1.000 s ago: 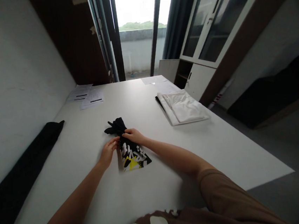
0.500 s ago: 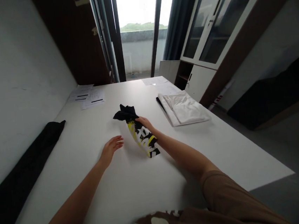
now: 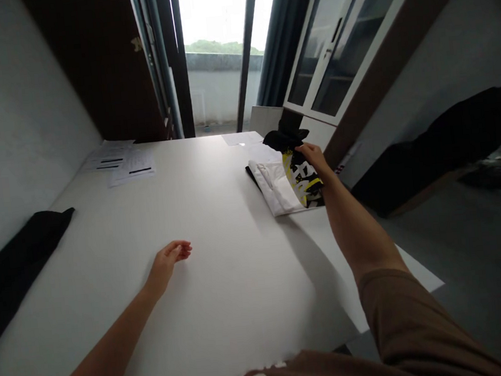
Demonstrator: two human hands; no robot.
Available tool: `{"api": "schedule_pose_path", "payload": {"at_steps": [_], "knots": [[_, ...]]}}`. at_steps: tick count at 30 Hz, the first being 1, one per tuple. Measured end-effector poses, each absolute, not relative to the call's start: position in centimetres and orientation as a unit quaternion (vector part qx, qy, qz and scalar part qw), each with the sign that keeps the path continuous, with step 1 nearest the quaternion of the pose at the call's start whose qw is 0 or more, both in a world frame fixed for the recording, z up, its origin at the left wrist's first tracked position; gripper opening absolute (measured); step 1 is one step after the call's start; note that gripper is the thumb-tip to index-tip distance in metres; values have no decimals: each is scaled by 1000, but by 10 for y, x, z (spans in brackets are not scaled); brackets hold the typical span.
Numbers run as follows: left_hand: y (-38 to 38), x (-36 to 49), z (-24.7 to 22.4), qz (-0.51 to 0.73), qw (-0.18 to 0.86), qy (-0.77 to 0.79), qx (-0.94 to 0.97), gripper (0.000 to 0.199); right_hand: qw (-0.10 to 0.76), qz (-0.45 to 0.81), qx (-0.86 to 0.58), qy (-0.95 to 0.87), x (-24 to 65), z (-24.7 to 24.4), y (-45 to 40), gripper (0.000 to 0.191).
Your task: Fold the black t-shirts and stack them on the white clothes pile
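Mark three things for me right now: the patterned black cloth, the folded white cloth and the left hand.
Patterned black cloth (image 3: 301,174): head view, on its printed part.
Folded white cloth (image 3: 273,187): head view, on its upper face.
Left hand (image 3: 172,256): head view, on the middle of the hand.

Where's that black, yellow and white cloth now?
Right of centre in the head view, the patterned cloth is in the right hand, partly hiding the white cloth.

My printed black cloth bundle (image 3: 303,172) looks matt, the folded white cloth (image 3: 276,189) creased, the broad white tabletop (image 3: 218,220) smooth and faintly glossy.
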State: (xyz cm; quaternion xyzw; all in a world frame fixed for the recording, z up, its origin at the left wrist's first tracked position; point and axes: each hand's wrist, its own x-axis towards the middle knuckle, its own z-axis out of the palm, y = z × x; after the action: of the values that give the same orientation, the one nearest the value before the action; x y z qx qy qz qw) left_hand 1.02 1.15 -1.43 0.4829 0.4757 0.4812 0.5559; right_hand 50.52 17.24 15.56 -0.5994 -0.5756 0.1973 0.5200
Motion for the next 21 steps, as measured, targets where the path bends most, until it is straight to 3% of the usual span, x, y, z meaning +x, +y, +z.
{"api": "schedule_pose_path", "payload": {"at_steps": [2, 7, 9, 15, 21], "knots": [[12, 10, -15, 481, 552, 481, 483, 40, 478, 147, -640, -583, 523, 147, 188, 30], [15, 3, -24, 477, 555, 483, 481, 43, 211, 104, -767, -597, 535, 92, 201, 27], [14, 2, -26, 476, 556, 484, 480, 43, 154, 61, -801, -575, 531, 69, 197, 28], [11, 8, -20, 469, 544, 488, 496, 42, 93, -67, -823, -556, 517, 36, 183, 37], [11, 9, -16, 473, 537, 492, 495, 39, 77, -88, -796, -594, 530, 52, 182, 44]]}}
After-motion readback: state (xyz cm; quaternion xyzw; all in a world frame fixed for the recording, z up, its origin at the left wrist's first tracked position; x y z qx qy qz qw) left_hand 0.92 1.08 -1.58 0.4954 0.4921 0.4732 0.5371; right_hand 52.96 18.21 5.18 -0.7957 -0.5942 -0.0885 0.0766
